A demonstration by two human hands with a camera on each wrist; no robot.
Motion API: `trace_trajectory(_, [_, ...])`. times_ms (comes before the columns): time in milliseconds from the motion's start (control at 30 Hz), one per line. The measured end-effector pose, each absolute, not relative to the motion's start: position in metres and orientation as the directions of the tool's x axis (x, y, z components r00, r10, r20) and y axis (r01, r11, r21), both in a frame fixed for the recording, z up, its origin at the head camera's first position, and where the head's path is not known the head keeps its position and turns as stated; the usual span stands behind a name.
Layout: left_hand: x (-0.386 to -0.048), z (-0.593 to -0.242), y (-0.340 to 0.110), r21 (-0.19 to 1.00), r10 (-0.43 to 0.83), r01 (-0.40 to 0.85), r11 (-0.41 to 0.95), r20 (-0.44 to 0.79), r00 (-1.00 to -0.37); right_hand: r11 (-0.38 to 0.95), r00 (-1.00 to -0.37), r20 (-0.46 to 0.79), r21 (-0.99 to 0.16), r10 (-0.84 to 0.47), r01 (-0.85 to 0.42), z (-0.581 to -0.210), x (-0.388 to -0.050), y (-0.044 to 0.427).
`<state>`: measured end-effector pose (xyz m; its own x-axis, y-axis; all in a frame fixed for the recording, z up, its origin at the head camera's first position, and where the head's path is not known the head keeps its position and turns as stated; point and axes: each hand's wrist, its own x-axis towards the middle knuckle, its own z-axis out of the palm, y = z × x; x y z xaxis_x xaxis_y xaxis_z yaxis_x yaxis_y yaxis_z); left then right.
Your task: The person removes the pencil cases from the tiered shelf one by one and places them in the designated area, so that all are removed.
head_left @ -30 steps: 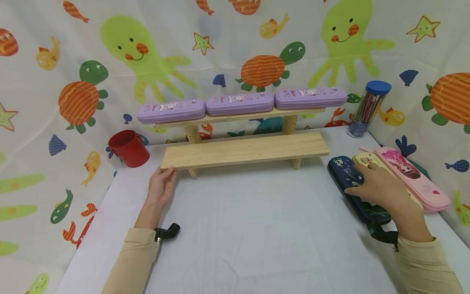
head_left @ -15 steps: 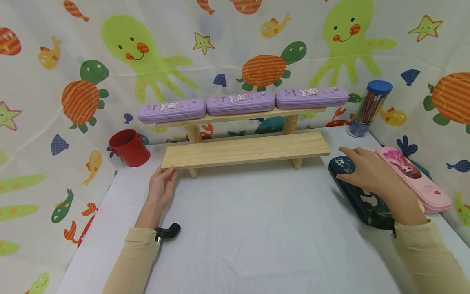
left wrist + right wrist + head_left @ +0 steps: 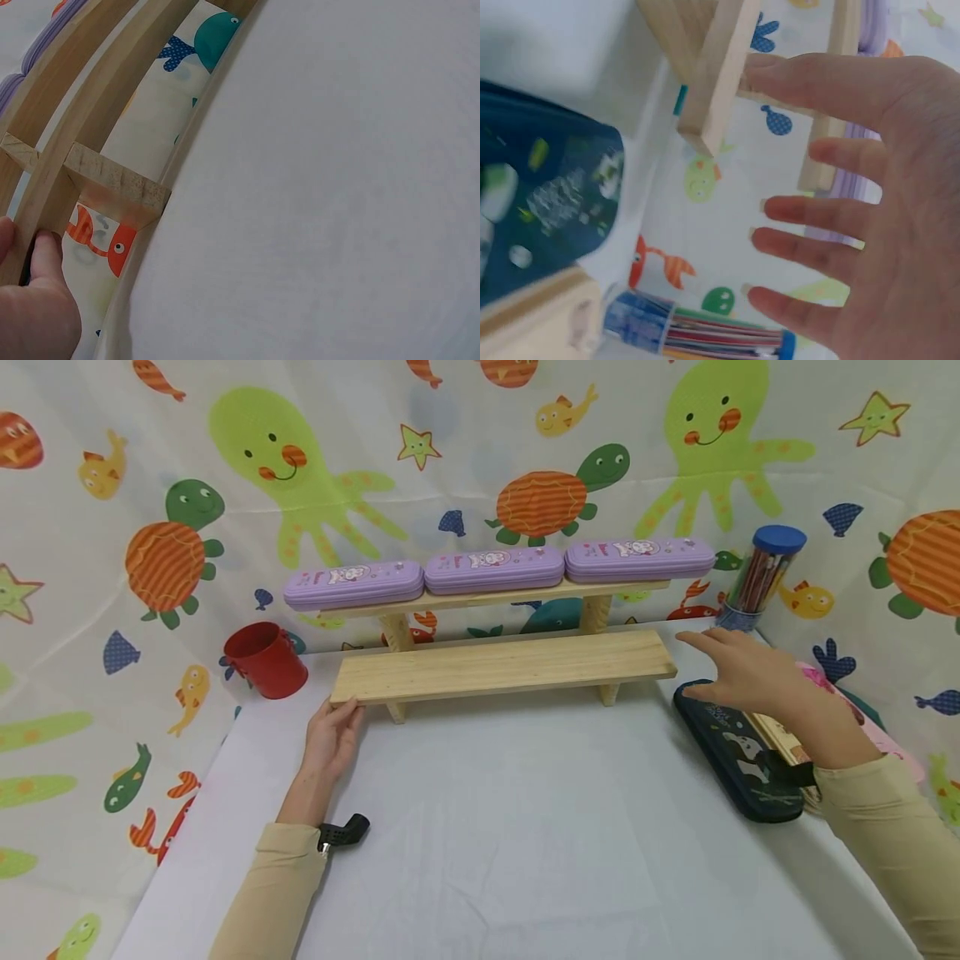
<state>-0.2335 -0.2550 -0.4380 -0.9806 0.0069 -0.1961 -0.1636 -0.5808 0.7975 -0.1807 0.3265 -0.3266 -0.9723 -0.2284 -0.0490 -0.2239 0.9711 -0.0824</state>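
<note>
Nearest us, the dark case (image 3: 738, 756) lies at the right; we judge it light and firm, maybe slippery, best taken across its narrow middle. Beside it, the cream case (image 3: 778, 739) and pink case (image 3: 888, 742) are partly hidden by the right hand (image 3: 750, 672), which hangs above, fingers spread, holding nothing. The left hand (image 3: 330, 739) pinches the shelf (image 3: 502, 664) at its near left corner; the fingertips underneath escape us in the head view. Standing beyond the cases, the shelf looks stiff and sturdy; we would hold both board ends, keeping it level lest the purple cases (image 3: 493, 571) on top slide.
</note>
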Motion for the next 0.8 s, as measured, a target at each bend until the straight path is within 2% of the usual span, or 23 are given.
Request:
trace_trajectory(400, [-0.234, -0.44, -0.255, 0.782, 0.004, -0.156, -0.603, -0.192, -0.981, 0.93, -0.93, 0.015, -0.026, -0.366, -0.366, -0.293, -0.2, 0.31])
trace_trajectory(800, [-0.233, -0.44, -0.255, 0.791, 0.002, -0.157, -0.591, -0.193, -0.981, 0.906, -0.91, 0.013, -0.088, -0.415, -0.415, -0.266, -0.231, 0.297])
